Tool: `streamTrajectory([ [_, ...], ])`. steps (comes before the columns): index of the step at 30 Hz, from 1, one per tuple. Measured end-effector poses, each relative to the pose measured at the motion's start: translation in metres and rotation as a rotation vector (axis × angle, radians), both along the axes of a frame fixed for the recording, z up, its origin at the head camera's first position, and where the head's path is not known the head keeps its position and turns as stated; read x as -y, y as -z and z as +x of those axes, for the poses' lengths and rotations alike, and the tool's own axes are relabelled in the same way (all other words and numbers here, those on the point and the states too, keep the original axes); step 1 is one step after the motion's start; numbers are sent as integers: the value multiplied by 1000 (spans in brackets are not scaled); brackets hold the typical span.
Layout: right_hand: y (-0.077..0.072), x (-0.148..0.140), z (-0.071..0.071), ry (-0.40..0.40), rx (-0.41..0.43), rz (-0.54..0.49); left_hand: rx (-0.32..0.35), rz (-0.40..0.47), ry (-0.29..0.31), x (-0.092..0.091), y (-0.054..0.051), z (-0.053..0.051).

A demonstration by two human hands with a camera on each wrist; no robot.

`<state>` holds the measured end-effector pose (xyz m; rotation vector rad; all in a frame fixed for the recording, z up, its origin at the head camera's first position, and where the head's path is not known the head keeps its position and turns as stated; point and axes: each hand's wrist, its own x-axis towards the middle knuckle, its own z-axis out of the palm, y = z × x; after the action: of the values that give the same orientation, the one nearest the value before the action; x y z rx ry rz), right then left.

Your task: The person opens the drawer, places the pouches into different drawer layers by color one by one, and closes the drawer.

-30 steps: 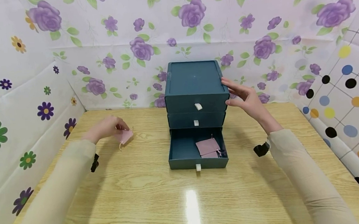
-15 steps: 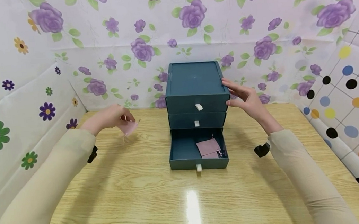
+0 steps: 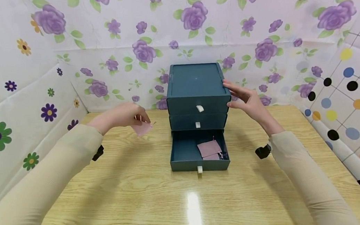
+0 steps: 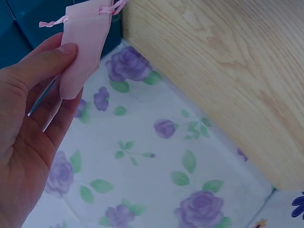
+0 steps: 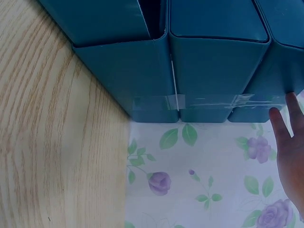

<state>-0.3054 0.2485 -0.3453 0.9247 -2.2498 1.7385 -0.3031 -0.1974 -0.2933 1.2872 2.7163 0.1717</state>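
Note:
My left hand pinches a small pink drawstring pouch between thumb and fingers, held above the table left of a dark blue drawer box. Pink cords stick out at the pouch's top. With fairly straight fingers, my right hand touches the upper right side of the box; in the right wrist view its fingertips lie against the top unit. The bottom drawer is pulled out. Inside its right part lie pink pouches, overlapping, with cords at the right edge.
Two upper drawers with white pull tabs are closed. Clear tape runs across the side of the stacked units. The wooden table meets a flowered cloth wall at the back, with patterned cloth on both sides.
My left hand has lifted the pink pouch from low over the table at the left and carried it right, toward the box. My right hand stays at the box's side.

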Motion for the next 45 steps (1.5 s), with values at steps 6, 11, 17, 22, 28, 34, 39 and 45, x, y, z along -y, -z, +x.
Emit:
streamTrajectory([
  [6,0,-1,1,6,-4,0,40,-6,49,-19,-8,8],
  [11,1,-1,0,5,-7,0,66,-11,80,-33,-9,13],
  [17,0,-1,0,7,-5,3,103,-17,127,-51,-9,21],
  [22,0,0,1,9,-1,2,130,-35,179,-66,-8,25],
  [28,-2,1,4,11,1,-2,136,-59,202,-86,-2,28],
  [34,-1,1,3,22,1,14,131,-28,229,-106,1,30],
  [39,0,0,2,24,2,15,135,-53,262,-124,5,30],
  [45,0,0,1,25,0,21,126,-104,294,-144,12,29],
])
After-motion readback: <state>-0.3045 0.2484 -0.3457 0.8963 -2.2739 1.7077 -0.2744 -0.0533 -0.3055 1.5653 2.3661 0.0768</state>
